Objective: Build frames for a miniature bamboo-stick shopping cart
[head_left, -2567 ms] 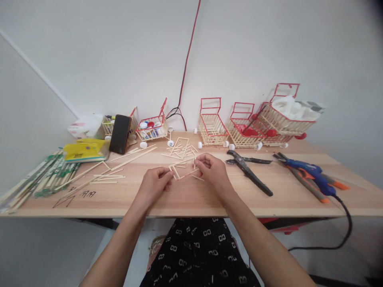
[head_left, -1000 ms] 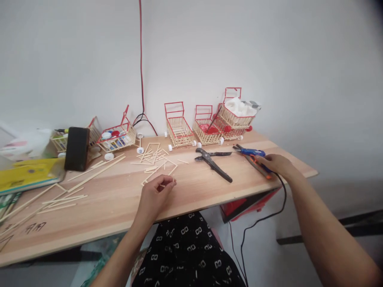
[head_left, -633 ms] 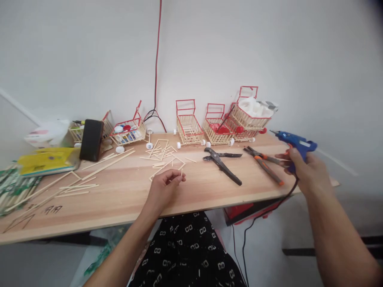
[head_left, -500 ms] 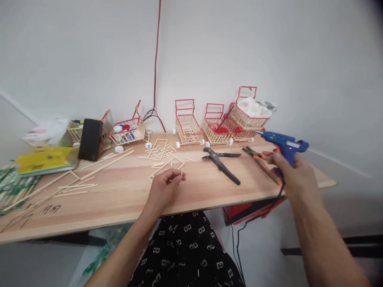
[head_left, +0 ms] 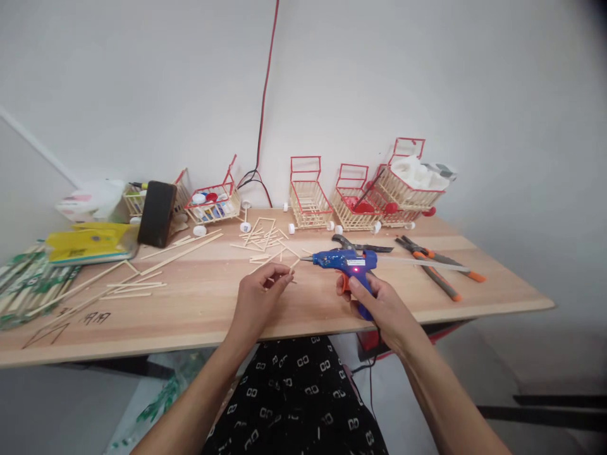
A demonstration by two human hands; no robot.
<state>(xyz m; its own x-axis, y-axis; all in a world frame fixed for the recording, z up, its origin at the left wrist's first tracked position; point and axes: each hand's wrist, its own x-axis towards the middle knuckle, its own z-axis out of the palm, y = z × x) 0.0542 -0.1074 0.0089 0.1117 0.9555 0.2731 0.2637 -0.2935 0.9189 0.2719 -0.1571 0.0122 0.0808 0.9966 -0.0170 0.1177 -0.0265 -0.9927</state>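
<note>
My right hand (head_left: 374, 303) is wrapped round the grip of a blue glue gun (head_left: 339, 260), with fingers at its orange trigger. A red light glows on its side, and a long clear glue stick (head_left: 427, 263) sticks out behind. The nozzle points left, close to my left fingertips. My left hand (head_left: 263, 297) pinches a small, thin wooden stick (head_left: 293, 266) just above the table; most of it is hidden by the fingers. Behind that hand lie loose wooden sticks (head_left: 263, 237) and glued stick frames.
Small stick-built shopping carts (head_left: 308, 202) with red trim line the wall. Pliers (head_left: 431, 268) and a dark cutter (head_left: 360, 246) lie to the right. At left are a black phone (head_left: 156, 213), a yellow packet (head_left: 90, 242) and bundled sticks (head_left: 42, 284).
My right hand has brought the glue gun leftward from over the pliers to my left fingertips. The left hand stays pinched near the same spot. The view has shifted slightly.
</note>
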